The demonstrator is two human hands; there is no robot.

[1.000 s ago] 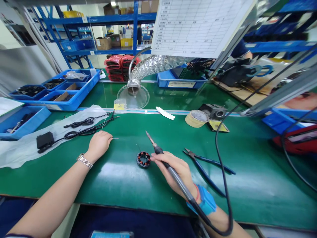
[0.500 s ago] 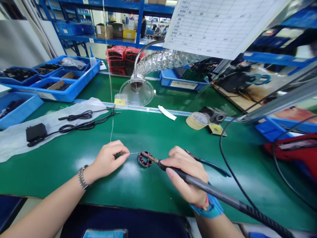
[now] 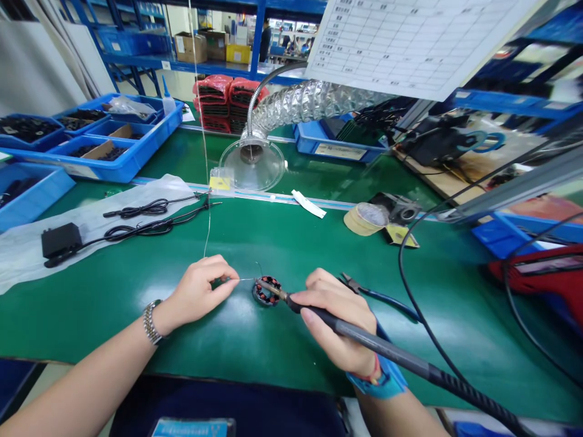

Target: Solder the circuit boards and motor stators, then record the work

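Note:
My left hand (image 3: 203,288) pinches a thin solder wire (image 3: 246,279) between thumb and fingertips, its free end pointing right. The same wire runs up from behind the hand past the top of the view. My right hand (image 3: 341,325) grips a soldering iron (image 3: 364,338) like a pen. The iron's tip reaches the upper left edge of a small round motor stator (image 3: 260,296) with copper windings, lying on the green mat. At that edge, wire and tip meet or nearly meet. A thin lead sticks up from the stator. Pliers (image 3: 382,296) lie just beyond my right hand.
Black cables with an adapter (image 3: 61,241) lie on white wrap at left, near blue parts bins (image 3: 132,164). A clear fume hood (image 3: 252,173) stands behind. A tape roll (image 3: 362,221) sits at right; the iron's black cord (image 3: 403,267) loops across the mat.
The iron's tip has shifted slightly left on the stator, and my right hand has moved a little left with it. My left hand stays nearly still. The camera view has tilted slightly.

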